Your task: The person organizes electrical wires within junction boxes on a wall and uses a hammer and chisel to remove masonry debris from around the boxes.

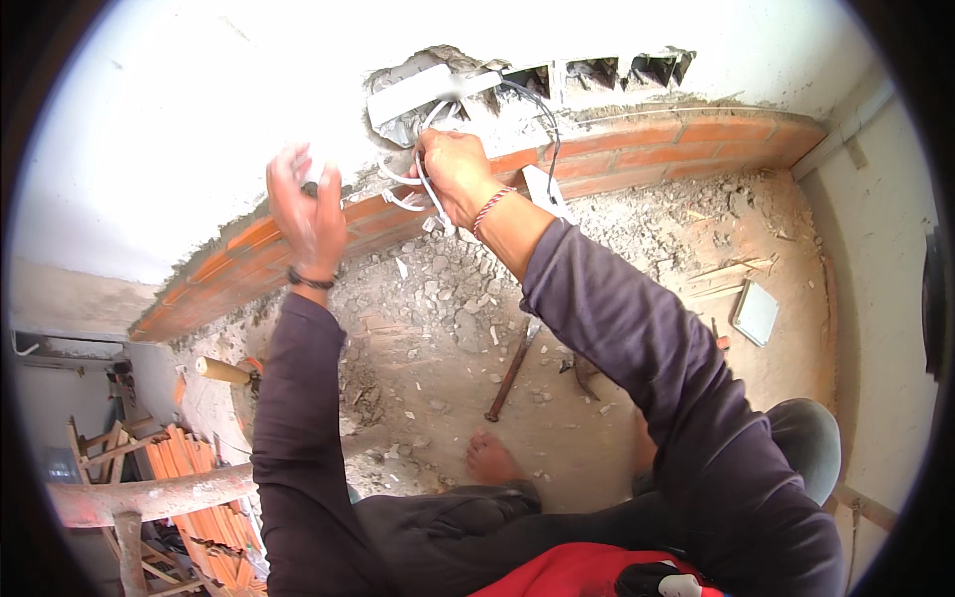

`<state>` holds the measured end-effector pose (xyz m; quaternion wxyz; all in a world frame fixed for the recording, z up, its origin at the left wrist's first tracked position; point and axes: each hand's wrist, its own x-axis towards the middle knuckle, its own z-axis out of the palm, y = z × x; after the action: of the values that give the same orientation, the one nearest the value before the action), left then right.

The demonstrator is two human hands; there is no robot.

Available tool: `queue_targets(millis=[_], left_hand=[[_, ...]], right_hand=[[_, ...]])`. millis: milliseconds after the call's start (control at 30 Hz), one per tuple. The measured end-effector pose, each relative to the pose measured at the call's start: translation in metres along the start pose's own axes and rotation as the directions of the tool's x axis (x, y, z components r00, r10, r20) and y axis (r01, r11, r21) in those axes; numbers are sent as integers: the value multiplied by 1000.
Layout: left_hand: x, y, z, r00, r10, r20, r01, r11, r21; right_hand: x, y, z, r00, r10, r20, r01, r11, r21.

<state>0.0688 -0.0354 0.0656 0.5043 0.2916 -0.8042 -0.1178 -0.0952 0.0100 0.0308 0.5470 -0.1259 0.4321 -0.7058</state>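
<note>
My right hand [453, 169] is closed on white cables [430, 186] just below a broken wall cavity [398, 117]. The cavity holds a white strip [406, 92], with a dark cable [550, 119] looping down from it. My left hand [305, 214] is raised at the left against the white wall, slightly blurred, its fingers apart; anything behind them is too small to make out. Exposed brickwork [637, 147] runs under the cavity, and a pale piece [540, 189] leans on it, partly behind my right wrist.
Rubble [458, 289] covers much of the floor, with a rusty bar [509, 373] and a pale square plate [756, 310] on it. A wooden rail [189, 486], a pale cylinder [221, 370] and stacked orange pieces [179, 458] are at lower left. A side wall [875, 219] closes the right.
</note>
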Motion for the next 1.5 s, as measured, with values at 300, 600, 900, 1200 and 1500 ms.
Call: queue_targets(millis=[300,600,900,1200,1500], left_hand=[[74,32,50,699,191,689,-445,871,210],[92,56,58,616,-38,787,-437,815,381],[87,51,60,640,118,759,-500,814,294],[88,50,60,626,40,779,-459,826,326],[86,57,65,675,16,737,-382,863,331]], right_hand=[[-3,4,-13,972,-221,76,233,888,-396],[16,15,-2,980,-191,54,197,911,-362],[19,13,3,930,-367,37,342,823,-454],[-1,-12,-3,936,-334,111,333,738,-588],[0,-31,-32,831,-476,287,534,540,-650]])
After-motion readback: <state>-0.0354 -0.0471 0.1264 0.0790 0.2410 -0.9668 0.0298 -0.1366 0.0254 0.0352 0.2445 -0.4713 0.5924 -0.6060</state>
